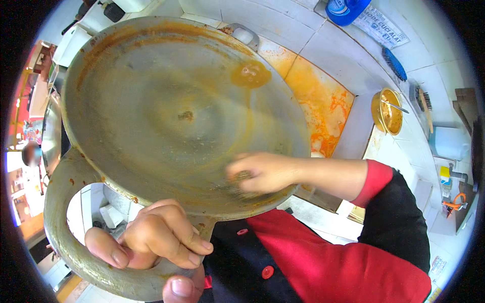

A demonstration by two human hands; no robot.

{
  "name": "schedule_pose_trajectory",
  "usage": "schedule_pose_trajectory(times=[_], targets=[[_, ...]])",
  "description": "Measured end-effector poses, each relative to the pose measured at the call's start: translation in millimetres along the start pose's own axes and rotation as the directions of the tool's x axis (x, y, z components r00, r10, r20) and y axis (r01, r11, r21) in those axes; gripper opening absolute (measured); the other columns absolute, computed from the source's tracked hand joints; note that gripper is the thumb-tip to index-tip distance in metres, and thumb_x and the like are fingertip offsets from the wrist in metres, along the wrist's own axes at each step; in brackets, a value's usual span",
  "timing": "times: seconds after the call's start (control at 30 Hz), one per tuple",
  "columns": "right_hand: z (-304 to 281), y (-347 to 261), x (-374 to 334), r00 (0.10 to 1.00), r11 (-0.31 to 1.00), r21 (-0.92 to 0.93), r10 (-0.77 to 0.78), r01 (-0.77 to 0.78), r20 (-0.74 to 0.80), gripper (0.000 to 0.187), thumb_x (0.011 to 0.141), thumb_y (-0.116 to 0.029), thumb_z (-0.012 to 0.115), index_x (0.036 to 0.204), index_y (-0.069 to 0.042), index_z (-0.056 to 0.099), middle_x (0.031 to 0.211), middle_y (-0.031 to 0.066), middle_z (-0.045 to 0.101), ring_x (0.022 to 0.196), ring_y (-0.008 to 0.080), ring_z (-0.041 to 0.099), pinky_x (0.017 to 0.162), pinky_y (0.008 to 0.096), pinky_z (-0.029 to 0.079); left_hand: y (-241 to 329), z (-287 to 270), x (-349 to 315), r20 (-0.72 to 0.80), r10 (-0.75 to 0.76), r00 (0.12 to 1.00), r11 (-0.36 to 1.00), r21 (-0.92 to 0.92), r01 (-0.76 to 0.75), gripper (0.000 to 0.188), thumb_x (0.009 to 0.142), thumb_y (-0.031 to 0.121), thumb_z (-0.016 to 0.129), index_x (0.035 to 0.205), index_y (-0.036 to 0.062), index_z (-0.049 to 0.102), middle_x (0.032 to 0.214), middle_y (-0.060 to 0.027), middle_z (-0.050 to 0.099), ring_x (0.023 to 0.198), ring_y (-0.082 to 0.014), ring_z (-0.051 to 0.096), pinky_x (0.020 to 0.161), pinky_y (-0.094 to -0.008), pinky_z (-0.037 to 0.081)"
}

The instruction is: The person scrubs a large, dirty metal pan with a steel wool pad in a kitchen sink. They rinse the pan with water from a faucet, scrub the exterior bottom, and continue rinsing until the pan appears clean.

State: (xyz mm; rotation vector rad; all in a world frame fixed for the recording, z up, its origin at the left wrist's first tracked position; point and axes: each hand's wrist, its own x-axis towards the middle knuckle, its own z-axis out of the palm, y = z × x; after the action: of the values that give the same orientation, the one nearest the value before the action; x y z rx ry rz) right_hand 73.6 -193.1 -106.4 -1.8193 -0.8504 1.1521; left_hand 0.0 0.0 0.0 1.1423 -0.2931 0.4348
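A large round metal pan [166, 101], greasy with orange-brown streaks, is tilted up in front of me and fills the upper left of the view. My left hand [151, 242] grips its thick loop handle [65, 222] at the lower left. My right hand [262, 171] reaches in from the right and presses a dark scouring pad [243, 177] against the pan's lower inside surface. That hand is motion-blurred. A puddle of orange liquid [251, 74] sits near the pan's upper right rim.
Behind the pan lies a white tiled sink basin with orange sauce stains [323, 106]. A small brass bowl with a spoon [388, 111] stands to the right, near brushes [422, 101] and a blue brush [394, 63]. A blue container [346, 9] is at the top.
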Motion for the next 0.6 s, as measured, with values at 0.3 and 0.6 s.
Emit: schedule_pose_trajectory(times=[0.3, 0.6], targets=[[-93.9, 242.3, 50.8, 0.806, 0.602, -0.596, 0.145, -0.532, -0.573, 0.029, 0.076, -0.027, 0.057, 0.101, -0.013, 0.062, 0.104, 0.0168, 0.053, 0.099, 0.0363, 0.05, 0.08, 0.047, 0.046, 12.2, -24.9, 21.4, 0.247, 0.009, 0.969, 0.998, 0.057, -0.024, 0.029, 0.087, 0.018, 0.053, 0.104, 0.0168, 0.03, 0.067, -0.0067, 0.06, 0.055, -0.0227, 0.059, 0.053, -0.0307, 0.043], [-126.0, 271.5, 62.0, 0.768, 0.612, -0.589, 0.049, -0.528, -0.638, 0.023, 0.075, -0.03, 0.058, 0.092, -0.015, 0.062, 0.099, 0.0164, 0.051, 0.093, 0.0363, 0.05, 0.076, 0.0459, 0.046, 10.5, -8.4, 7.0, 0.023, 0.032, 0.999, 0.996, 0.082, -0.033, 0.042, 0.074, 0.015, 0.064, 0.105, 0.0118, 0.035, 0.065, -0.0009, 0.055, 0.052, -0.0134, 0.053, 0.057, -0.0261, 0.041]])
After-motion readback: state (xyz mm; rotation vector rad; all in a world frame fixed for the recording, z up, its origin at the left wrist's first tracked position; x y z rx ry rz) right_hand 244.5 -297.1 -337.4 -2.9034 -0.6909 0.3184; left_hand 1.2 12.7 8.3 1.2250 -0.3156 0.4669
